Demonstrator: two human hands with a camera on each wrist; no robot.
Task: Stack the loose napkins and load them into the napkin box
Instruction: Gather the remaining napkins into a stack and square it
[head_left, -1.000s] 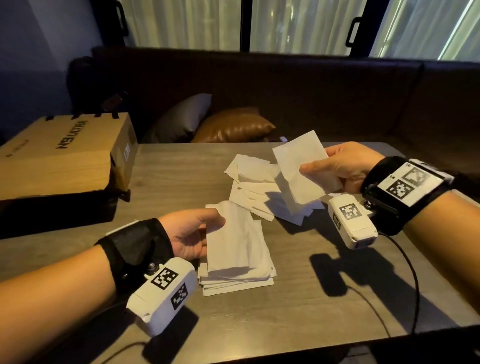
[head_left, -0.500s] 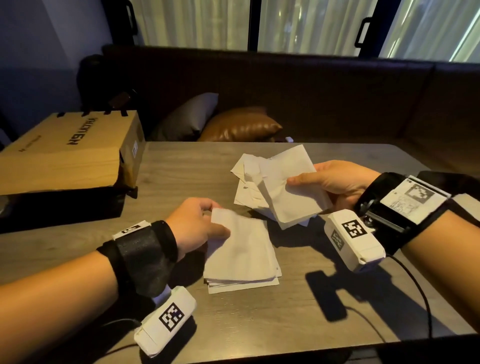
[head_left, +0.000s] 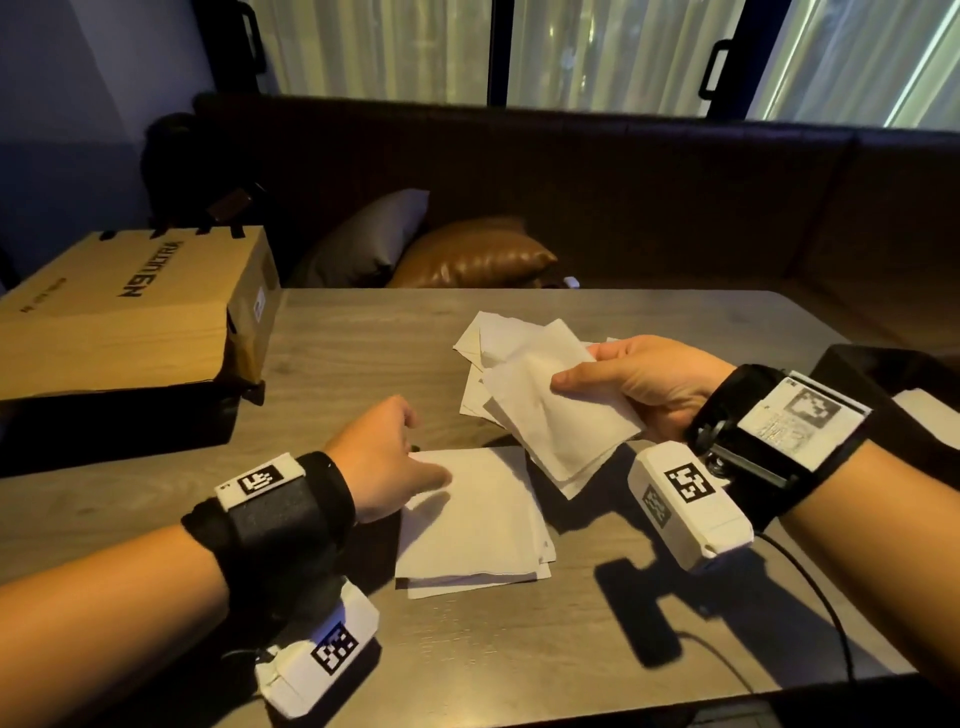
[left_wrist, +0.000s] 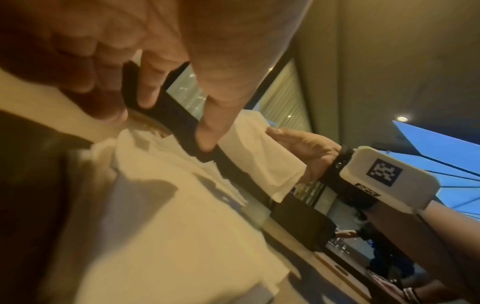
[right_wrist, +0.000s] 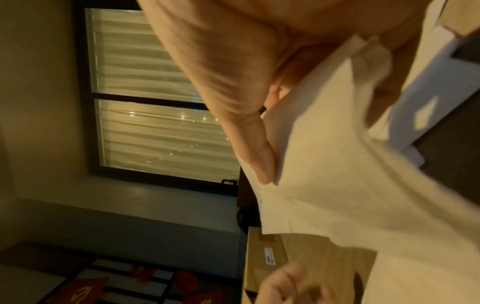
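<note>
A neat stack of white napkins (head_left: 472, 525) lies on the table in front of me. My left hand (head_left: 415, 452) is palm down at the stack's far left corner, thumb resting on the top sheet and the other fingers loosely curled, holding nothing. My right hand (head_left: 571, 384) pinches one white napkin (head_left: 556, 431) by its right edge and holds it tilted just above the stack's far right corner. In the right wrist view the thumb (right_wrist: 249, 133) lies on that napkin (right_wrist: 337, 174). Several loose napkins (head_left: 498, 338) lie scattered behind it. I cannot pick out a napkin box.
A brown cardboard box (head_left: 130, 306) rests on a dark case (head_left: 114, 431) at the table's left side. A dark object (head_left: 878, 374) sits at the right edge. A bench with two cushions (head_left: 467, 254) runs behind the table (head_left: 519, 649).
My right hand has brought its napkin down and leftward, closer to the stack. My left hand has turned palm down, its thumb now on the stack's corner.
</note>
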